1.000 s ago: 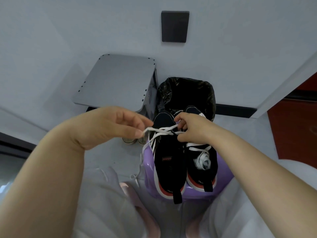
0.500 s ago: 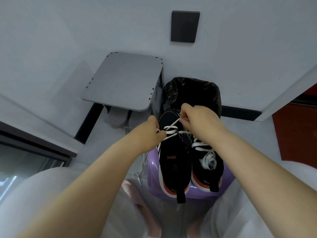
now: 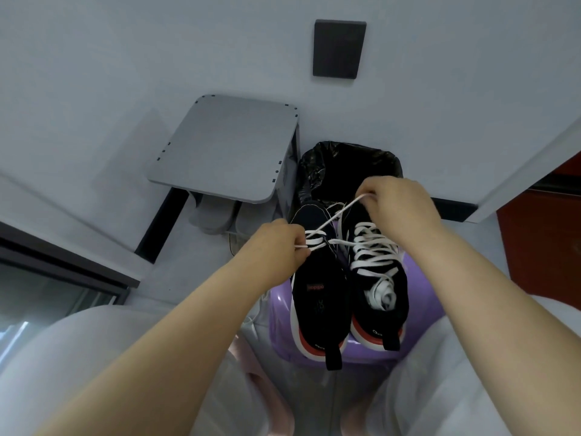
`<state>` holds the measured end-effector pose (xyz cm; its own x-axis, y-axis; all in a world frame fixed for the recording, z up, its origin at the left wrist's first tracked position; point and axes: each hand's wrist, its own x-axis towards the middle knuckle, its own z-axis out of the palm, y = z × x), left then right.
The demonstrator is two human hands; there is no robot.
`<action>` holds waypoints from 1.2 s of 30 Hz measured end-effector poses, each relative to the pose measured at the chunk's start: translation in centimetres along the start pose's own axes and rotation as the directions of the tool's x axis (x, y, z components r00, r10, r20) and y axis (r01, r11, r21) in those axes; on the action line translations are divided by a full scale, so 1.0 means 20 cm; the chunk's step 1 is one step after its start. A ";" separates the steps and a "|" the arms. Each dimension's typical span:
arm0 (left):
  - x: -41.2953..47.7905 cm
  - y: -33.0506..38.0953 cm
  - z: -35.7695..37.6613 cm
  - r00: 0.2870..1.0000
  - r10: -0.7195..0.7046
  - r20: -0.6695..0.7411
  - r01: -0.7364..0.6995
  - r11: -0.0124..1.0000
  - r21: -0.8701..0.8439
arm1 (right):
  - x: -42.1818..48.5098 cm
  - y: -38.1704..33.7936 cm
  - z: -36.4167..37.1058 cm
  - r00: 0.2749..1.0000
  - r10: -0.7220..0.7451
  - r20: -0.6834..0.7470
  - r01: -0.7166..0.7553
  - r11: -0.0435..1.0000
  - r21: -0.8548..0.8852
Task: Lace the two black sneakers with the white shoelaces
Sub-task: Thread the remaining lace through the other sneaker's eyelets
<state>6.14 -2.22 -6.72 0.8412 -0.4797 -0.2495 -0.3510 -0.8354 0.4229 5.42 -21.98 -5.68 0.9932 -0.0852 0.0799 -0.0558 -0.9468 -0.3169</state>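
Soft, even indoor light with faint shadows and no harsh glare; wide-angle distortion bends the edges, and the near forearms look slightly soft, perhaps motion-blurred.

The left sneaker (image 3: 320, 297) and right sneaker (image 3: 382, 278) sit side by side on the stool (image 3: 279, 325). The bin (image 3: 349, 165) stands behind them, with a side table (image 3: 226, 149) to its left.

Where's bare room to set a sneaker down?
Grey table top, left of the bin, is bare. So is the floor between table base and stool. The stool is crowded: two sneakers fill it, with the left hand and right hand holding a lace above.
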 end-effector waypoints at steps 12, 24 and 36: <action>-0.01 0.04 0.00 0.999 0.041 0.012 -0.039 0.994 -0.104 | -0.05 -0.10 0.13 0.852 0.029 0.523 -0.029 1.000 -0.009; -0.10 -0.03 -0.18 0.959 -0.240 0.151 0.253 0.964 -0.076 | -0.03 -0.05 0.14 0.889 0.123 0.442 -0.134 0.991 -0.006; -0.11 -0.03 -0.28 0.980 -0.198 -0.015 0.083 0.476 -0.875 | -0.03 -0.06 0.15 0.920 0.103 0.378 -0.140 0.987 0.074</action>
<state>6.78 0.82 -1.55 0.9002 -0.3005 -0.3153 0.2627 -0.2029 0.9433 5.18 -19.95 -8.23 0.9468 -0.0582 -0.3166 -0.1870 -0.9000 -0.3937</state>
